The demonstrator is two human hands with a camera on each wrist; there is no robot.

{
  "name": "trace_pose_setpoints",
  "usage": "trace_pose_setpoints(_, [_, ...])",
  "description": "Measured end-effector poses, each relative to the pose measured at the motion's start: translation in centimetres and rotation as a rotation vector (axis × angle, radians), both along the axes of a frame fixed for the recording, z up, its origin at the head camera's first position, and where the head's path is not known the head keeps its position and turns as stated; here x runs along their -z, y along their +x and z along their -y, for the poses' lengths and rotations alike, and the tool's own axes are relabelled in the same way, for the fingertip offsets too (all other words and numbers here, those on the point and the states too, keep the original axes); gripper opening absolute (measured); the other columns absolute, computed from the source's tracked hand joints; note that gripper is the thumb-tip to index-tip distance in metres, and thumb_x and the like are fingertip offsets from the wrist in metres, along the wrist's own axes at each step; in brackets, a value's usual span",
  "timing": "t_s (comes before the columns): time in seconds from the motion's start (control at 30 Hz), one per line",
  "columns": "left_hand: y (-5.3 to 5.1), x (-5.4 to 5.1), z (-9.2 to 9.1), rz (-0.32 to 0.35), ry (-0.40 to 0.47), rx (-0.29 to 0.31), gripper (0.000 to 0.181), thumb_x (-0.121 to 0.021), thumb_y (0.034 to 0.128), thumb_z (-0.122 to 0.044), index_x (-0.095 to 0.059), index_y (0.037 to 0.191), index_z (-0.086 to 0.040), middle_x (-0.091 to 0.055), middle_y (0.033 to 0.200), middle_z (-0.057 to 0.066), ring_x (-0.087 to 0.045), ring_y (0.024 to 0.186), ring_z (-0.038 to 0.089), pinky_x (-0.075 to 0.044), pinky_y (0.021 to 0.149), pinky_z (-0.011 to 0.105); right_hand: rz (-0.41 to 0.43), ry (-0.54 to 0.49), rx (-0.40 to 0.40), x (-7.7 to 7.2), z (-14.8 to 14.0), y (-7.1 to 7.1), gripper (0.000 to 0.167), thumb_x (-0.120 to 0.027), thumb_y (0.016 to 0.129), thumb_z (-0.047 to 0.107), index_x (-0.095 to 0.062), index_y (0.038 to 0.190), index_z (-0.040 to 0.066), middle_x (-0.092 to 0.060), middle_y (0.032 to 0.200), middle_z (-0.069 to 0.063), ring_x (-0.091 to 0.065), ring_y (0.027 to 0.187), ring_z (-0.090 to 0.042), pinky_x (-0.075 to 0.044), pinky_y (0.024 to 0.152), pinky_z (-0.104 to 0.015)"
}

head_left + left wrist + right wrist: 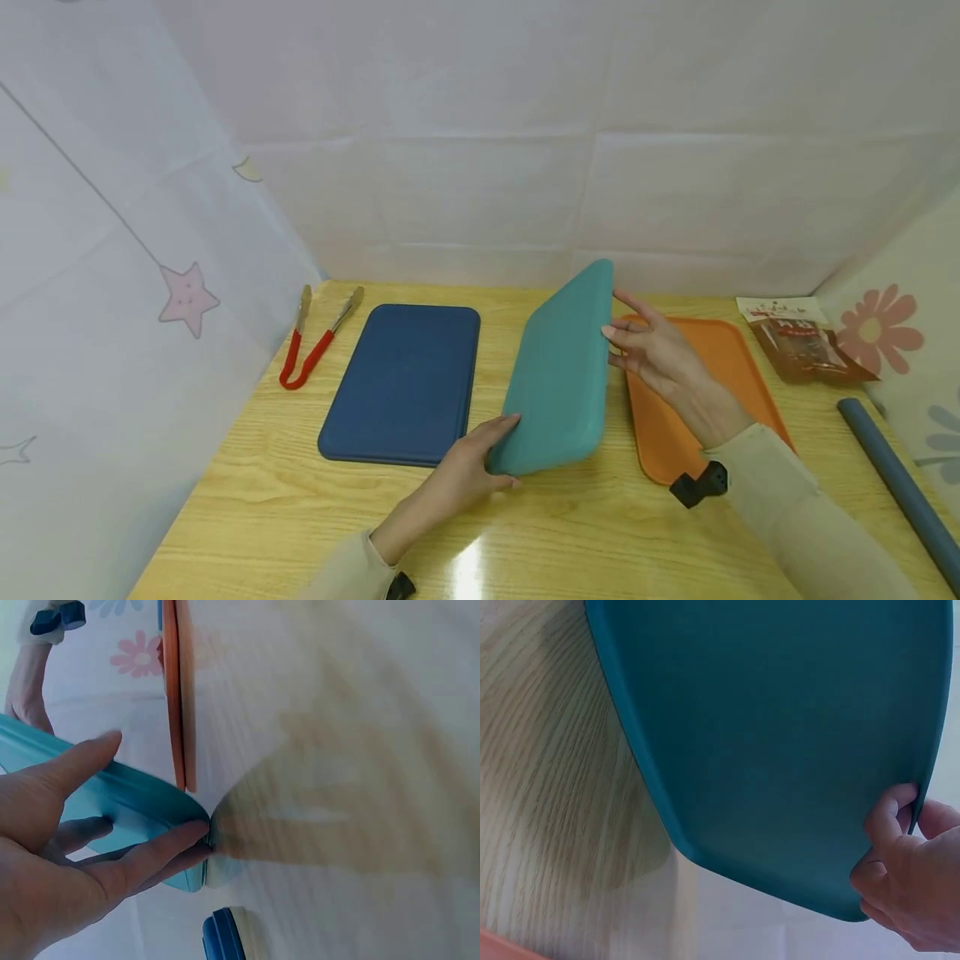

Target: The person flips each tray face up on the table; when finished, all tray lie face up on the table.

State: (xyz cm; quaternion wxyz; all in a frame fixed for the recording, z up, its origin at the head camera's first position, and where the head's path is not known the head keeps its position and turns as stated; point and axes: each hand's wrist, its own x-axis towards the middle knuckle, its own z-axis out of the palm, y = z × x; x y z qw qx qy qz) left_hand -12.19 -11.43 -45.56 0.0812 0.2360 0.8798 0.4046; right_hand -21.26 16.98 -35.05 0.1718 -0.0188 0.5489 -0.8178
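Grey roll (904, 492): lies along the table's right side, its far end beside the orange tray (738, 367)
Left hand (450, 475): grips the near left corner of the teal tray
Teal tray (558, 375): held up at a tilt, mid-table
Orange tray: flat, right, partly hidden by the right hand (667, 358)
Right hand: pinches the teal tray's right rim
Blue tray (405, 383): flat, left
Tongs (318, 354): far left, arms spread
Brown packet (802, 342): far right
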Motion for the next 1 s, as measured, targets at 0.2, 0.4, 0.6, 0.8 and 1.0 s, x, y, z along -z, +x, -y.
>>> trace_pose_setpoints(0.2, [1.3,0.2,-0.4,-0.093,0.066,-0.028,0.08,-0.078,0.0778,0.002,-0.038,0.147,-0.004,-0.045,0.142,0.021,-0.049,0.125,0.039,-0.053,0.087,0.043,-0.019,-0.005,-0.017,-0.7,0.6,0.0,0.08,-0.058,0.093,-0.005,-0.015,0.156,0.019,-0.063,0.093,-0.004,-0.064,0.084,-0.018,-0.052,0.082,-0.034])
trace_pose_setpoints(0.4, [2.0,0.2,-0.8,-0.091,0.125,-0.065,0.077,-0.077,0.0764,0.007,-0.042,0.145,-0.003,-0.048,0.139,0.022,-0.052,0.122,0.038,-0.054,0.086,0.039,-0.036,-0.009,-0.021,-1.3,1.4,0.0,0.081,-0.057,0.093,-0.007,-0.014,0.156,0.02,-0.064,0.094,-0.005,-0.064,0.085,-0.017,-0.051,0.084,-0.034])
trace_pose_setpoints(0.6, [2.6,-0.4,-1.5,-0.094,0.195,-0.065,0.078,-0.074,0.0792,0.008,-0.039,0.148,-0.007,-0.047,0.141,0.018,-0.055,0.12,0.035,-0.055,0.08,0.027,-0.038,-0.006,0.007,-1.8,2.2,-0.2,0.083,-0.061,0.091,-0.006,-0.017,0.155,0.02,-0.06,0.094,-0.005,-0.063,0.086,-0.018,-0.052,0.085,-0.034])
trace_pose_setpoints(0.8, [2.8,-2.2,-2.4,-0.235,0.258,-0.07,0.08,-0.071,0.084,0.004,-0.035,0.151,-0.018,-0.049,0.141,0.015,-0.062,0.111,0.031,-0.052,0.063,0.012,-0.041,0.005,0.023,-2.2,3.0,-0.6,0.081,-0.062,0.091,-0.005,-0.019,0.155,0.02,-0.058,0.099,-0.007,-0.063,0.089,-0.019,-0.054,0.084,-0.035])
trace_pose_setpoints(1.0, [2.8,-4.6,-2.9,-0.316,0.26,-0.077,0.084,-0.068,0.0851,0.006,-0.028,0.154,-0.02,-0.051,0.14,0.013,-0.064,0.105,0.028,-0.053,0.066,0.015,-0.047,-0.002,0.037,-2.2,3.6,-0.8,0.079,-0.062,0.091,-0.005,-0.021,0.154,0.018,-0.059,0.099,-0.006,-0.065,0.087,-0.019,-0.055,0.082,-0.035])
